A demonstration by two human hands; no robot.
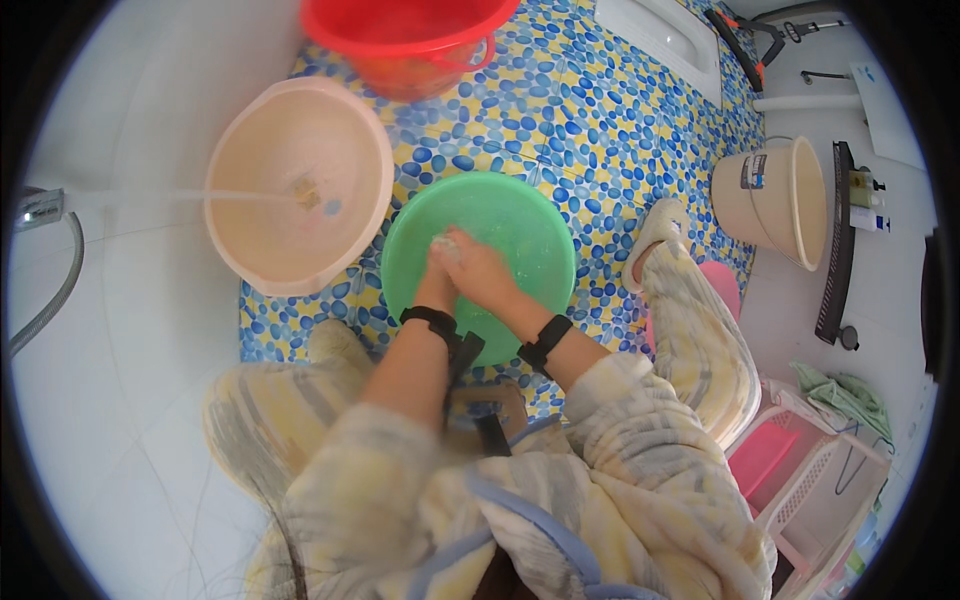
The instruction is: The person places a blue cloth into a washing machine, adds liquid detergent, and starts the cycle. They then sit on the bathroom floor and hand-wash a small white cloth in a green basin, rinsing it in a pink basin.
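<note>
A round green plastic basin stands on the pebble-patterned floor in front of me. My left hand and my right hand are pressed together over it, with a small whitish thing between them that may be cloth or suds; blur hides what it is. Which hand grips it I cannot tell. Both wrists wear black straps. Left of the green basin, water runs into a pale pink basin from a tap or shower fitting on the wall.
A red basin stands beyond. Farther right are a squat toilet, a beige bucket, a squeegee mop and a black wall shelf. A pink and white rack is at the lower right; my slippered feet flank the green basin.
</note>
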